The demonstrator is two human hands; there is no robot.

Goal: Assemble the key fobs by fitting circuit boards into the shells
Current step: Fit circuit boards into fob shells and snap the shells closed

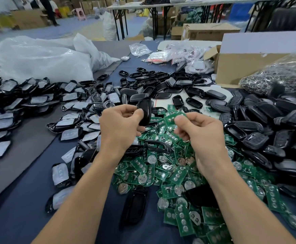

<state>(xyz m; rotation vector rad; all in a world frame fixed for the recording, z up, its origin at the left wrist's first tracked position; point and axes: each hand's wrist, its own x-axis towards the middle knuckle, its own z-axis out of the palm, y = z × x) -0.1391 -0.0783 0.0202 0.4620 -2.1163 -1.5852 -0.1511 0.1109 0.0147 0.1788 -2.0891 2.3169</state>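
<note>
Two parts held: left hand point(120, 125) curled round black shell point(145, 111), right hand point(203, 134) pinching circuit board point(173, 118). Risk: tilted entry jams board, or it slips into board pile point(161, 173).

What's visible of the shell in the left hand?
The shell is glossy black, plastic-looking, oblong with rounded ends. It is held roughly upright above the heap of green boards. The left hand pinches it between fingers and thumb, which hide part of it. Its inside cannot be made out.
</note>
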